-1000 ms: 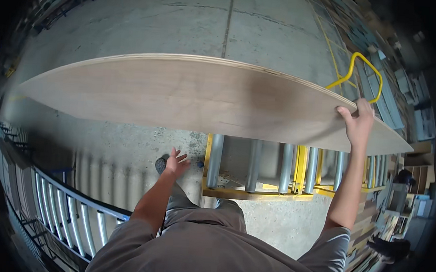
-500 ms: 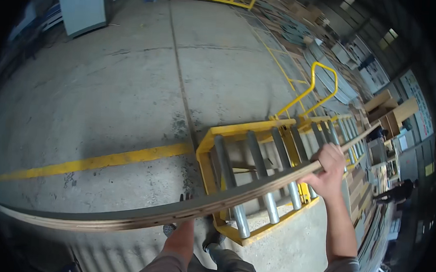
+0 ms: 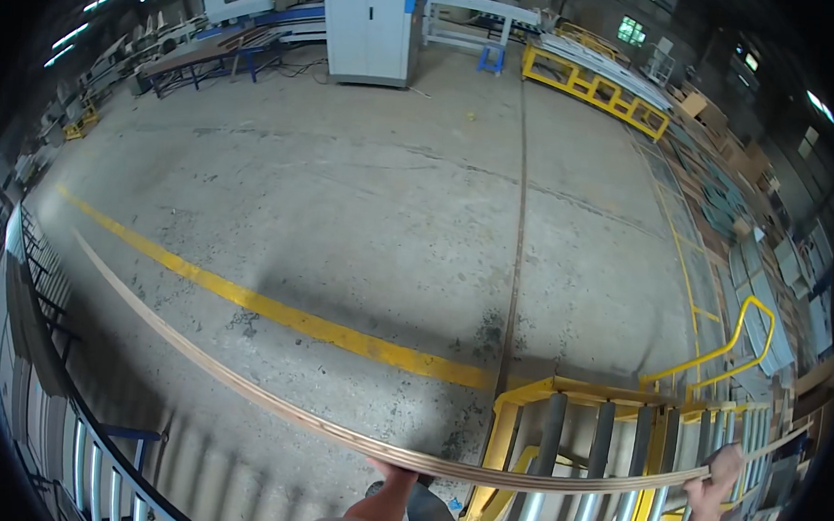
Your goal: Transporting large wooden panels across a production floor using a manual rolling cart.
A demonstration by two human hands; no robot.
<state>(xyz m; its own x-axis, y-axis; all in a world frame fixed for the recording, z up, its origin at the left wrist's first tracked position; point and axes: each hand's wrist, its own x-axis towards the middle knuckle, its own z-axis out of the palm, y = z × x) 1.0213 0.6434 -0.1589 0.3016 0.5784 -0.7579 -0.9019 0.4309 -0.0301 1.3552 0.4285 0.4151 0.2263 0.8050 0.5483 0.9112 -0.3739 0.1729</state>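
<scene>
A long plywood board (image 3: 333, 430), seen along its layered edge, stretches across the lower part of the view, from the floor area at left to the roller conveyor at right. My right hand (image 3: 722, 470) is closed over the board near its right end. Lower middle, my left hand (image 3: 395, 471) presses against the board's near edge; its fingers go out of sight behind the board. Under the right part of the board stands the yellow-framed roller conveyor (image 3: 497, 446) with grey metal rollers.
Another roller conveyor (image 3: 82, 450) with a dark frame, beside stacked boards (image 3: 40, 335), lies at lower left. A yellow line (image 3: 310, 323) crosses the concrete floor. Farther off are a grey cabinet (image 3: 368, 31), a yellow frame (image 3: 596, 86) and a yellow handrail (image 3: 748, 334).
My view has swung left and up, so the cabinet and left conveyor show more. The board now appears lower on the right and more edge-on. Both hands stay at it.
</scene>
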